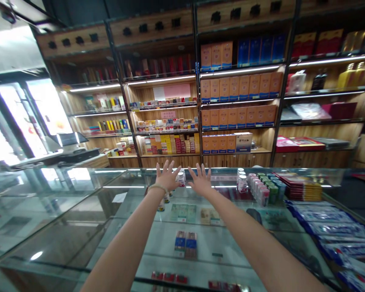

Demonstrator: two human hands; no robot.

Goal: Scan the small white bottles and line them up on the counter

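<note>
While the left hand and right hand extend open, fingers spread, small white-and-red cylindrical containers stand between them near the clear-glass counter's far edge; a low, even approach should avoid toppling.

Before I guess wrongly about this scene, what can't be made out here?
All in the head view:
Small containers: partly hidden by the left forearm.
Dark object: partly covered by the right forearm, so its nature is unclear.
Blue-and-white packets: some cut off by the right edge.
Yellow shelf boxes: lettering too small and blurred.
</note>
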